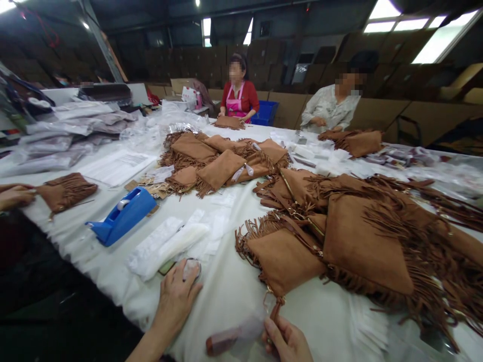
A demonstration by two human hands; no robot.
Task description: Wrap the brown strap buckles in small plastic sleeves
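Note:
My left hand [179, 294] lies palm down near the front edge of the table, fingers stretched out and touching a small round, clear object [191, 270] that looks like a tape roll. Pinched in my right hand [287, 339] is a brown strap [277, 310]. It leads up toward a fringed brown suede bag [287, 259]. Thin translucent wrapping [249, 327] reaches from my right fingers to a dark brown wrapped end [222, 342] on the cloth. White strips of packing material [169, 246] lie just beyond my left hand.
A blue tape dispenser [123, 216] stands to the left. Beside it, another person's hand [15, 196] holds a brown fringed pouch [68, 192]. More suede bags [222, 161] are heaped mid-table and at right. Bagged goods [56, 141] are stacked far left. Two people work across the table.

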